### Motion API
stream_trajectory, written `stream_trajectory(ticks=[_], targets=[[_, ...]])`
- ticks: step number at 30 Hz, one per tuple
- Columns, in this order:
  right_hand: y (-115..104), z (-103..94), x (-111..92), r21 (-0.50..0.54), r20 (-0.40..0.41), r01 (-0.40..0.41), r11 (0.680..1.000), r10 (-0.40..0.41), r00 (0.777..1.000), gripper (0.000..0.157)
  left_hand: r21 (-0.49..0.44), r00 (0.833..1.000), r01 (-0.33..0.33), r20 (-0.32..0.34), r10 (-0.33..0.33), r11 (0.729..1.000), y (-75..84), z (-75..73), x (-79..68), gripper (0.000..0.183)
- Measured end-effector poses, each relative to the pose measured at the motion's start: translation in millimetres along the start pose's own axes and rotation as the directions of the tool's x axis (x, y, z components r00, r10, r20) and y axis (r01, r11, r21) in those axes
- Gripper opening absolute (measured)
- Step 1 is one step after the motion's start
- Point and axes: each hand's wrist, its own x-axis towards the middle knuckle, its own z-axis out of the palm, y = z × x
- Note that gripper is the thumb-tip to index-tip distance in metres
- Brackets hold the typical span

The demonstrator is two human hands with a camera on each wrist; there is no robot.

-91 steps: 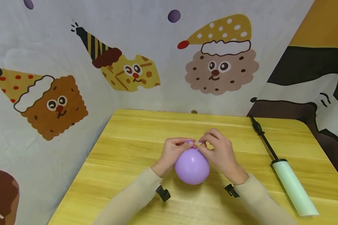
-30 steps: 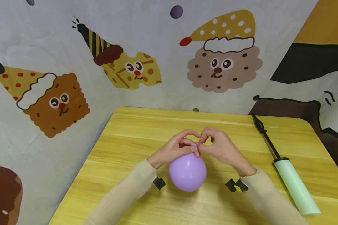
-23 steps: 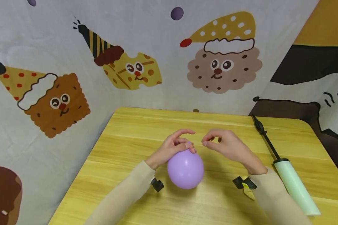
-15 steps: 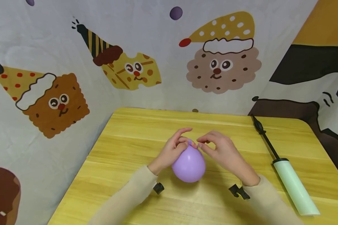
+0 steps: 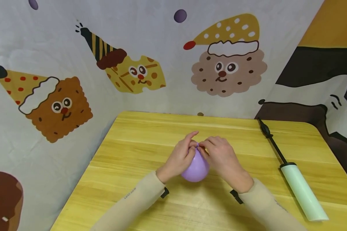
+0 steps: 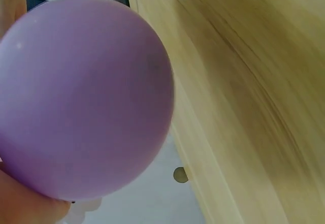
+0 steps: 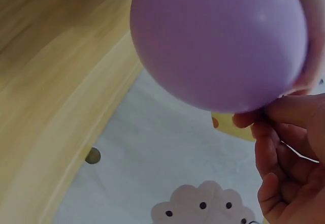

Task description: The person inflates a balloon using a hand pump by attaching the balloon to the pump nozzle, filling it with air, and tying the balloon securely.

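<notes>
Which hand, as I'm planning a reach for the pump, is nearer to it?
The right hand, on the side of the balloon toward the pump. The left hand is on the opposite side, farther off.

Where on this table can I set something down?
The table is bare from its left edge to the left hand, and behind that and the right hand to the printed backdrop. It's crowded mid-table, where both grip the purple balloon, and at right, under the pump.
</notes>
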Motion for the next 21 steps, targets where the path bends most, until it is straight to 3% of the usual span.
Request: stream_trajectory(ticks=[4, 9, 15, 21], targets=[[1, 2.9, 2, -0.060, -0.039, 0.059, 0.996, -0.061, 0.997, 0.018, 0.017, 1.000, -0.024, -0.013, 0.024, 1.000, -0.8, 1.6, 3.3, 0.050], [4, 1.7, 4, -0.073, -0.026, 0.013, 0.997, -0.015, 1.000, 0.016, 0.063, 0.998, -0.060, -0.019, 0.062, 0.996, 0.4, 3.1, 7.3, 0.049], [14, -0.7, 4, -0.007, -0.006, -0.160, 0.987, 0.160, 0.987, 0.017, 0.152, 0.994, -0.106, 0.041, 0.101, 0.983, 6.0, 6.4, 6.5, 0.047], [24, -1.4, -1, 0.049, 0.035, -0.368, 0.929, 0.366, 0.930, 0.014, 0.188, 0.987, -0.155, 0.078, 0.143, 0.970, 5.9, 7.3, -2.1, 0.047]])
